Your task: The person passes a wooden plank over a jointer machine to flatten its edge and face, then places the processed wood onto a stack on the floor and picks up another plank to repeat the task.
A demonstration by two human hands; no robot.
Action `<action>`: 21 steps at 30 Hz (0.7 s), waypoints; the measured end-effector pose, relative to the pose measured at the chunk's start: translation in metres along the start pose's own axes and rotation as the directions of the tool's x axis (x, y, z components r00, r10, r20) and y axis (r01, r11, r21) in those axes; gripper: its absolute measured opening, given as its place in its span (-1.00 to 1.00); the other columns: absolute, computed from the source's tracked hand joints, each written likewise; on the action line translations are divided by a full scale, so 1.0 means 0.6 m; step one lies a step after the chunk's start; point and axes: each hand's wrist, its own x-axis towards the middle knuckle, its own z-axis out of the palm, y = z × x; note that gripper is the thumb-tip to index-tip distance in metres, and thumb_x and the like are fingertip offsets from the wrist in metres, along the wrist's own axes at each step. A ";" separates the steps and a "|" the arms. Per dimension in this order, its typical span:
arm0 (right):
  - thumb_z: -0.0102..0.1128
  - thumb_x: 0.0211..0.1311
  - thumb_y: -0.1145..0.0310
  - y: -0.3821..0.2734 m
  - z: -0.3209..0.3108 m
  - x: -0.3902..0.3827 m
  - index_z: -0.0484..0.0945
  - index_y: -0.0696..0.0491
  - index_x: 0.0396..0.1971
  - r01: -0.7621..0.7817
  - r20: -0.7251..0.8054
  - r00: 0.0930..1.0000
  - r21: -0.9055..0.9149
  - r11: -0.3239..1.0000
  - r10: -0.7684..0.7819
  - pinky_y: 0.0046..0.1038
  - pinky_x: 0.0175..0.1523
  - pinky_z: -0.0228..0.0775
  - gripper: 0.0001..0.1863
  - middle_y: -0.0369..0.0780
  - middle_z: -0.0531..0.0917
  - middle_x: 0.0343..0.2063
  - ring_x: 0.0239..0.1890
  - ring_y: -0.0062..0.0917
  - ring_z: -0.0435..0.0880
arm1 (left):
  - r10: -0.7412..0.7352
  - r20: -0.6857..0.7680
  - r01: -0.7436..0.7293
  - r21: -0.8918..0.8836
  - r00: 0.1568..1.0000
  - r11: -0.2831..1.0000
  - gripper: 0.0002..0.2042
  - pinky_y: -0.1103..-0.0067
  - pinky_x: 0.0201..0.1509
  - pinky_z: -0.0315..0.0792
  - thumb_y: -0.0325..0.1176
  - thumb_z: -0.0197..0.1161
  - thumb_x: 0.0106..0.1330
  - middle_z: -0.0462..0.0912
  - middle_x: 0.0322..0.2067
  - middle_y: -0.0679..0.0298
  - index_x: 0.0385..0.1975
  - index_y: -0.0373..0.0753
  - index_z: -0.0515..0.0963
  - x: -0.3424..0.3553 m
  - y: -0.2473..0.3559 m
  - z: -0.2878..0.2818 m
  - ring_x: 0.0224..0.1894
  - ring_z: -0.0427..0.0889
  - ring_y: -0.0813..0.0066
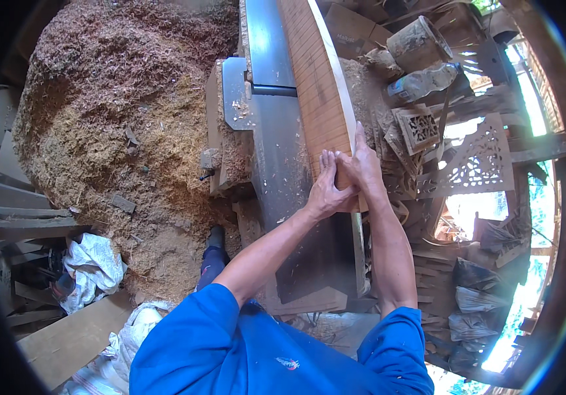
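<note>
Wooden board [322, 99] lay lengthwise along the table [276, 138], extending forward from left hand [327, 194] and right hand [366, 172], the latter at its right edge, both touching its near end, closure of grip indeterminable

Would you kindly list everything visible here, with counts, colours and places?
Flat metal machine bed: 1, grey, centre
Long wooden board: 1, brown, on the machine bed
Wood-shavings heap: 1, tan and reddish, left
Cylindrical bucket: 1, dusty grey-brown, upper right
Plastic bottle: 1, clear, below the bucket
Fretwork wooden panels: at least 2, tan, right
Crumpled sacks: at least 2, white, lower left
Wood offcuts: many, brown, lower right
Shoe: 1, dark, left of machine bed
Shirt: 1, blue, bottom
Left hand: 1, bare, on board's near end
Right hand: 1, bare, at board's near right edge
</note>
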 end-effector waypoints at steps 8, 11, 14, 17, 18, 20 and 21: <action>0.36 0.07 0.14 0.000 0.005 0.036 -0.12 0.08 0.48 0.025 -0.031 0.999 -0.001 1.000 -0.025 -0.08 -0.01 0.52 0.07 0.24 0.65 -0.23 -0.14 0.11 0.67 | 0.004 -0.007 -0.004 0.004 1.000 1.000 0.09 0.36 0.59 -0.34 0.17 0.30 0.19 -0.26 0.46 -0.29 0.44 -0.52 -0.16 0.032 -0.002 -0.011 0.55 -0.36 0.01; 0.37 0.07 0.14 -0.010 0.003 0.047 -0.11 0.10 0.47 0.024 -0.028 0.999 -0.016 1.000 -0.024 -0.08 -0.01 0.52 0.07 0.25 0.64 -0.23 -0.14 0.12 0.66 | -0.002 -0.001 0.002 0.015 1.000 1.000 0.09 0.37 0.59 -0.33 0.17 0.29 0.20 -0.26 0.47 -0.28 0.44 -0.51 -0.16 0.045 -0.001 -0.021 0.55 -0.36 0.02; 0.37 0.07 0.14 -0.015 0.001 0.060 -0.11 0.11 0.47 0.038 -0.035 0.999 -0.008 0.999 -0.038 -0.07 -0.02 0.52 0.07 0.25 0.65 -0.24 -0.14 0.11 0.67 | -0.004 0.005 0.004 0.010 1.000 1.000 0.08 0.38 0.59 -0.33 0.17 0.29 0.20 -0.26 0.47 -0.27 0.44 -0.50 -0.15 0.057 -0.001 -0.026 0.55 -0.35 0.03; 0.36 0.07 0.14 -0.026 0.002 0.073 -0.11 0.11 0.47 0.052 -0.034 0.998 -0.009 0.999 -0.052 -0.08 -0.01 0.52 0.07 0.25 0.64 -0.23 -0.14 0.10 0.67 | -0.022 -0.020 0.023 0.022 1.000 1.000 0.07 0.39 0.59 -0.34 0.17 0.28 0.20 -0.25 0.47 -0.26 0.44 -0.49 -0.15 0.071 -0.007 -0.033 0.55 -0.35 0.04; 0.36 0.07 0.14 -0.023 0.002 0.078 -0.11 0.11 0.47 0.052 -0.035 0.998 -0.010 0.999 -0.053 -0.08 -0.01 0.52 0.07 0.25 0.64 -0.23 -0.14 0.10 0.67 | -0.022 -0.012 0.022 0.019 1.000 1.000 0.07 0.39 0.59 -0.33 0.18 0.28 0.21 -0.25 0.47 -0.26 0.44 -0.49 -0.15 0.076 -0.005 -0.034 0.55 -0.35 0.04; 0.36 0.06 0.13 -0.019 0.005 0.089 -0.07 0.22 0.43 0.089 -0.070 0.993 -0.047 0.995 -0.092 -0.07 -0.06 0.55 0.06 0.21 0.67 -0.33 -0.23 0.09 0.69 | -0.020 -0.007 0.020 0.016 1.000 1.000 0.07 0.38 0.59 -0.33 0.18 0.27 0.21 -0.25 0.47 -0.26 0.45 -0.48 -0.14 0.086 -0.002 -0.038 0.55 -0.35 0.04; 0.36 0.06 0.13 -0.022 0.003 0.093 -0.07 0.22 0.43 0.090 -0.071 0.993 -0.048 0.995 -0.093 -0.07 -0.06 0.55 0.06 0.21 0.67 -0.33 -0.23 0.09 0.69 | -0.012 -0.008 0.012 0.010 1.000 1.000 0.07 0.38 0.59 -0.33 0.19 0.27 0.21 -0.25 0.47 -0.26 0.45 -0.48 -0.14 0.090 -0.002 -0.039 0.55 -0.35 0.03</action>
